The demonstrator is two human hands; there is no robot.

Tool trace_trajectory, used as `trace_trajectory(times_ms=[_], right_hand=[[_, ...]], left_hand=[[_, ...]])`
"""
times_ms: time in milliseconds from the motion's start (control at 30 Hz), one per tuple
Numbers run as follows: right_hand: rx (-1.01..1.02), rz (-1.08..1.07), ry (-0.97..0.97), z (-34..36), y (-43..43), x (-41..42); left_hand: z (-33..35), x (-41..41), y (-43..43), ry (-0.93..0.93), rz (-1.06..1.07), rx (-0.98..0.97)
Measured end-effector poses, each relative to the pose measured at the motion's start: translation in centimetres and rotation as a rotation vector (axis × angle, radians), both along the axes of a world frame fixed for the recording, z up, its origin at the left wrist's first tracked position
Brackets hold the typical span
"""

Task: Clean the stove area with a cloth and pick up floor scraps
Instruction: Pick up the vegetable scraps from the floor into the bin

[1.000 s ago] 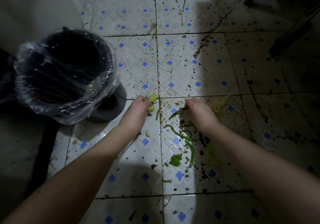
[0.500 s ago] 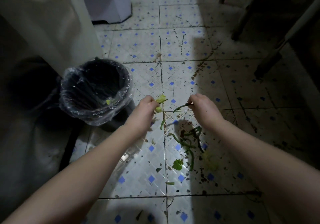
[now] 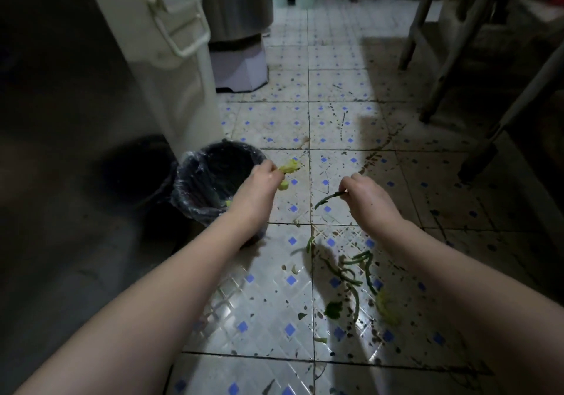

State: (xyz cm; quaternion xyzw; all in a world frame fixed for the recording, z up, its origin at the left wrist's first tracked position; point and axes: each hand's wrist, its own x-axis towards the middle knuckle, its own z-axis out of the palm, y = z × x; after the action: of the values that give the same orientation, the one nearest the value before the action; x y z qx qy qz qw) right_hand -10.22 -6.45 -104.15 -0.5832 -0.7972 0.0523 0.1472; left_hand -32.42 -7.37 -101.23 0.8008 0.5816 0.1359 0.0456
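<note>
Scraps first: the left hand (image 3: 259,187) has its fingertips pinched on a couple of yellow-green bits (image 3: 288,168), held up off the floor just beside the right rim of the lined bin (image 3: 225,147). The bits themselves look to hang a touch outside the rim rather than over the mouth. The right hand (image 3: 366,196) is curled too, pinching one end of a thin green strip (image 3: 328,199) that dangles toward the left, well above the tiles. Most of the mess is still down there. A tangle of green strips (image 3: 351,272) lies on the tiled floor (image 3: 268,303) below the right forearm, with a small dark leaf (image 3: 333,309) nearer the camera. There's also a pale yellowish patch (image 3: 386,309), which might be a scrap or just a smear, since it's too dim to call. So I'd say this is the dump step, with plenty of pickup left. To do it well, I'd slide the left hand fully over the bin's opening before letting go. Then I'd bring the right across and lower the strip in from its loose end so it doesn't catch the liner edge and flop out. Further out there's a white container with a latch handle (image 3: 171,58) behind the bin, and metal table legs (image 3: 442,43) off to the right.
</note>
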Motion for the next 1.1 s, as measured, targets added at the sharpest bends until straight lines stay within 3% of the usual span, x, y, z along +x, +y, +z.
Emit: trace_trajectory(times_ms=[567,733,1100], right_hand=[[0.01,0.119,0.184,1.1,1.3,-8.8],[0.038,0.101,0.245,0.7,2.1,-11.3],[-0.016,0.208,0.358,0.0,2.5,-17.7]], left_hand=[[1.1,-8.5,0.1,0.322,0.227,-0.123],[0.1,-10.4,0.5,0.339,0.246,-0.213],[-0.2,-13.4,-1.3,0.185,0.358,-0.104]])
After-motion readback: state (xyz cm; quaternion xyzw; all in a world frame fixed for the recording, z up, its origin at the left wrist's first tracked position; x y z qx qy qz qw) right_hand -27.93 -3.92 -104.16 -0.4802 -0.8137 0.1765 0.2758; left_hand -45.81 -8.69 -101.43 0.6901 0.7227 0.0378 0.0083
